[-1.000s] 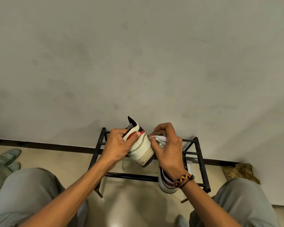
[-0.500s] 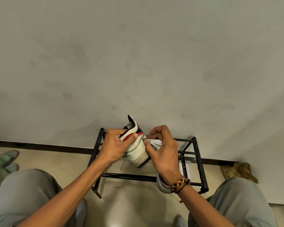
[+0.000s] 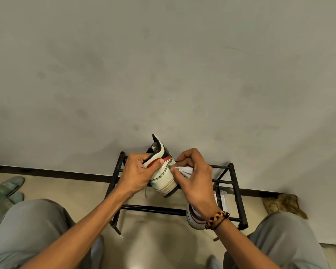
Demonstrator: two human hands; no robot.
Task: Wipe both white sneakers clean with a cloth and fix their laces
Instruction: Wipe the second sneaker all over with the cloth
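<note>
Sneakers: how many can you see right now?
2: one sneaker held up in the left hand, the other sneaker on the rack, partly hidden behind the right wrist.

Smooth leather-look sneaker (image 3: 163, 177) (soft cloth (image 3: 184, 169))

A white sneaker (image 3: 164, 178) with red and navy trim is gripped at its collar by the left hand (image 3: 137, 174), above a black metal rack (image 3: 239, 193). A white cloth (image 3: 183, 169), pinched in the right hand (image 3: 194, 181), is pressed against its side. A second sneaker (image 3: 193, 218) is seen on the rack, partly hidden behind the right wrist.
</note>
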